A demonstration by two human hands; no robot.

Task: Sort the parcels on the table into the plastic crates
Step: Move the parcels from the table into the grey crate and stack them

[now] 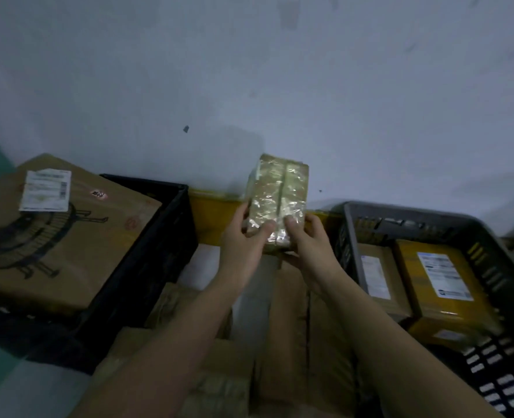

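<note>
Gripping one tape-wrapped parcel (276, 203) at its near end: left hand (243, 236) and right hand (310, 239), thumbs on top; held aloft between black crate (159, 236), left, and grey crate (430, 218), right.

Dim parcel-sorting room, bare wall (340, 86), plastic crates (165, 224), labelled cardboard boxes (68, 236)

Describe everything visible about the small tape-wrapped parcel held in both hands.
The small brown cardboard parcel wrapped in glossy clear tape is box-shaped, with a seam running down the middle of its facing side. It is held up off the table, tilted, between the two crates. The left hand and right hand grip its lower end, thumbs on its front.
</note>
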